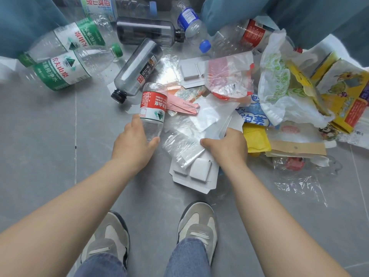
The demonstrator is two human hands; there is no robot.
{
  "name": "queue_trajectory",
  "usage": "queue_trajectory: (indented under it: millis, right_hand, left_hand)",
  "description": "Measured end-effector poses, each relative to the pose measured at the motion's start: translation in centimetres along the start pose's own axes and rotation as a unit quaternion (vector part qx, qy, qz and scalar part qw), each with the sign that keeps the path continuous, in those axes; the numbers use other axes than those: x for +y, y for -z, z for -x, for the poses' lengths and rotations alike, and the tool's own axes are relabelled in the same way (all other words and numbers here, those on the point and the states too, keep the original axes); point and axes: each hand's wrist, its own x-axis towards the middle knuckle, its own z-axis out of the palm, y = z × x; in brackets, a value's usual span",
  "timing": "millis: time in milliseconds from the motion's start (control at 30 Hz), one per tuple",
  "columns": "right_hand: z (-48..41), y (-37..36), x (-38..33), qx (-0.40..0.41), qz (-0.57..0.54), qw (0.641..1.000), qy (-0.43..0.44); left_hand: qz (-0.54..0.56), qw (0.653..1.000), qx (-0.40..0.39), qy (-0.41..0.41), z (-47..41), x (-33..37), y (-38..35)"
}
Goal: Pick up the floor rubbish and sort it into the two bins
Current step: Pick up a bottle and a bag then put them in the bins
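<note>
Head view: task is judged to be at an early stage, as most rubbish lies on the floor [50, 136]: green-label bottles [67, 70] & dark bottles [137, 68] at upper left, bags [279, 86] & wrappers at right. Two blue-green shapes at the top edge are taken to be the left bin [22, 23] & right bin [329, 19]; contents can't be seen. A small red-label bottle [152, 107] is gripped by the left hand [133, 144], thumb & fingers curled round its clear lower part, other end pointing away from the person. White paper [211, 124] w/ clear film is clutched by the right hand [225, 146], just beside the bottle, over a white card tray [197, 172]. Both items are held near the pile, well apart from either bin; nearly all sorting is left.
</note>
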Motion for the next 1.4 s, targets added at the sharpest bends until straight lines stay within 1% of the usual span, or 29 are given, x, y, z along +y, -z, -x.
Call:
queue_trajectory:
  millis: [100,200,367,500,600,733,833,967,1100,1167,1233,1400]
  right_hand:
    - [0.4,0.1,0.2,-0.002,-0.010,1.000,0.014]
    - [0.7,0.4,0.5,0.000,-0.042,0.999,0.024]
    - [1.1,1.6,0.8,-0.001,-0.064,0.996,0.058]
    - [1.3,2.8,0.2,0.058,-0.061,0.990,0.112]
    - [1.2,3.6,-0.7,0.110,-0.035,0.981,0.157]
    - [1.3,4.9,-2.0,0.133,-0.024,0.973,0.189]
    - [1.7,6.6,-3.0,0.137,-0.021,0.972,0.190]
    - [3.2,10.1,-5.2,0.149,-0.019,0.973,0.174]
    - [6.5,14.6,-7.9,0.161,-0.033,0.973,0.160]
    - [8.5,17.5,-9.3,0.146,-0.044,0.976,0.155]
    - [10.6,20.8,-10.8,0.145,-0.051,0.977,0.147]
    - [17.2,30.8,-15.4,0.183,-0.064,0.972,0.133]
  left_hand:
    - [0.003,1.000,-0.001,0.001,0.1,0.0,0.0]
    - [0.008,1.000,-0.003,-0.003,0.2,-0.1,0.0]
    - [0.044,0.999,-0.017,-0.006,0.7,-0.4,0.2]
    - [0.088,0.996,-0.019,-0.006,1.5,-0.7,0.3]
    - [0.116,0.993,-0.012,-0.009,1.9,-0.7,0.5]
    - [0.143,0.990,0.007,-0.014,1.8,0.1,1.5]
    - [0.146,0.989,-0.002,-0.008,2.3,1.3,3.0]
    - [0.151,0.988,-0.013,0.004,3.7,3.0,6.6]
    - [0.132,0.991,-0.031,0.011,6.4,5.7,11.6]
    - [0.127,0.991,-0.045,0.011,8.2,7.6,14.9]
    - [0.127,0.990,-0.057,-0.001,10.2,9.6,18.3]
    - [0.121,0.989,-0.067,-0.042,15.5,15.5,28.0]
